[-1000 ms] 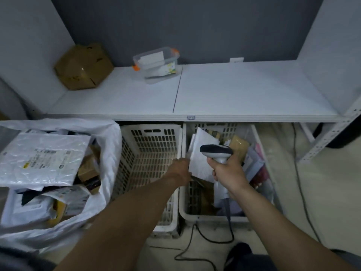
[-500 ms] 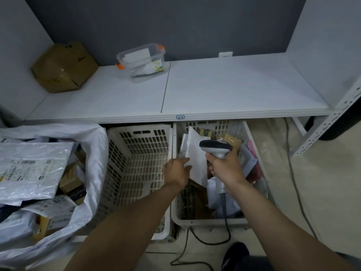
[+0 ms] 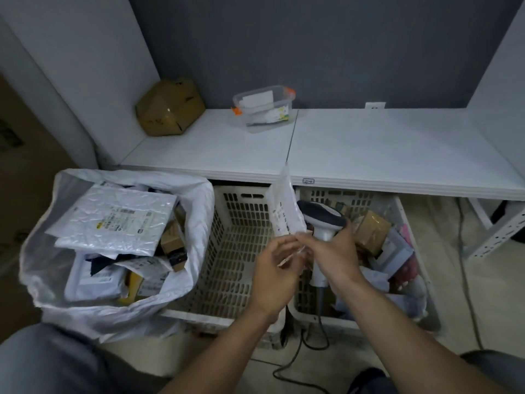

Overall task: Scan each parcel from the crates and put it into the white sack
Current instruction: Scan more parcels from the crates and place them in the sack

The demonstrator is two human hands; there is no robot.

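Mid-frame, left hand (image 3: 275,268) pinched flimsy parcel (image 3: 287,211) by its bottom edge, right hand (image 3: 333,251) gripped scanner (image 3: 322,220); parcel might flop, spoiling the scan.

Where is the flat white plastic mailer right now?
Head view, centre: flat white plastic mailer upright above where left cream crate meets right cream crate, its lower end held by the left hand, grey scanner just right.

I note the sack (image 3: 196,200) mouth gapes upward, parcels (image 3: 113,220) heaped near its rim. Beside it the left crate (image 3: 238,251) is open from above. The bench (image 3: 397,149) lip overhangs both crates' far ends.
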